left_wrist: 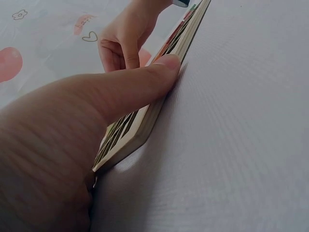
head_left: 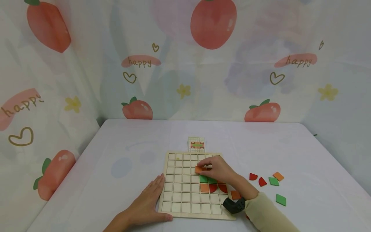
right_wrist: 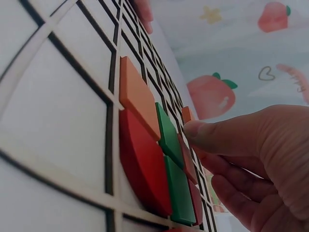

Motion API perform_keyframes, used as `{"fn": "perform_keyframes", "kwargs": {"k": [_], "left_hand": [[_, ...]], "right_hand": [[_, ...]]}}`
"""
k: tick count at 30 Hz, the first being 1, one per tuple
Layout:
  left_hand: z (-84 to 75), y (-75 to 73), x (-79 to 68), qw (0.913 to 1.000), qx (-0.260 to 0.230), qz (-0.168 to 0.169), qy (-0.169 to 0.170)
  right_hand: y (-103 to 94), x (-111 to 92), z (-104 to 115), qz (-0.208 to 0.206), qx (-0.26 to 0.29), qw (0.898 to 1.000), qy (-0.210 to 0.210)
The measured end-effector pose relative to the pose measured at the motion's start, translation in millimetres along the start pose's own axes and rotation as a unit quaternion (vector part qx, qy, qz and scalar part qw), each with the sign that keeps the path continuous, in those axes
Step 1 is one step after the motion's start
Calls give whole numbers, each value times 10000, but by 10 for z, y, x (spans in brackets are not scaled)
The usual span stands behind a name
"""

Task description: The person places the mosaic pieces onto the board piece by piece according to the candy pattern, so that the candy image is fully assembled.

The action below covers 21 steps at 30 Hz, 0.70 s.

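A wooden grid board (head_left: 200,217) lies on the table. My left hand (head_left: 147,199) rests at its near left corner, fingers straight along the left edge and the thumb (left_wrist: 140,87) across the front edge. With thumb and fingertips, my right hand (head_left: 218,169) pinches an orange square tile (head_left: 198,169) over a cell right of the middle. In the right wrist view that tile (right_wrist: 187,114) shows beyond the thumb. Nearer me on the grid are green tiles (head_left: 204,179), another orange square (head_left: 204,188) and red rounded tiles (head_left: 213,188). My right hand partly covers the red pieces beside the pinched tile.
Behind the board lies a pattern card (head_left: 196,145). To the right are loose red pieces (head_left: 253,176), green tiles (head_left: 280,199) and an orange square (head_left: 278,176). One orange tile (head_left: 235,195) lies by the board's right edge, near the black wrist device (head_left: 233,205).
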<state>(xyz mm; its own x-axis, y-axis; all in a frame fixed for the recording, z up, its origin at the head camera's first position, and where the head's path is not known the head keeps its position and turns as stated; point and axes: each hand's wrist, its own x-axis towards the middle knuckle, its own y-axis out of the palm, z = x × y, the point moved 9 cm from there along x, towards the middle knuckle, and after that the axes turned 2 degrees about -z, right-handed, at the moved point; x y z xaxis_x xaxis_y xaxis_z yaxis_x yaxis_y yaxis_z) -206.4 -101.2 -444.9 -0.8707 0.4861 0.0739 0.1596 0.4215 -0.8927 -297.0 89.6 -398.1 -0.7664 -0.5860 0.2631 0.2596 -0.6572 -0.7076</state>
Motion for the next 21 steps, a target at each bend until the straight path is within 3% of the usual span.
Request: {"fn": "perform_keyframes", "kwargs": {"k": [21], "left_hand": [[-17, -18, 1, 9999, -3, -39, 106]], "right_hand": [[110, 105, -17, 88, -135, 9991, 383]]}}
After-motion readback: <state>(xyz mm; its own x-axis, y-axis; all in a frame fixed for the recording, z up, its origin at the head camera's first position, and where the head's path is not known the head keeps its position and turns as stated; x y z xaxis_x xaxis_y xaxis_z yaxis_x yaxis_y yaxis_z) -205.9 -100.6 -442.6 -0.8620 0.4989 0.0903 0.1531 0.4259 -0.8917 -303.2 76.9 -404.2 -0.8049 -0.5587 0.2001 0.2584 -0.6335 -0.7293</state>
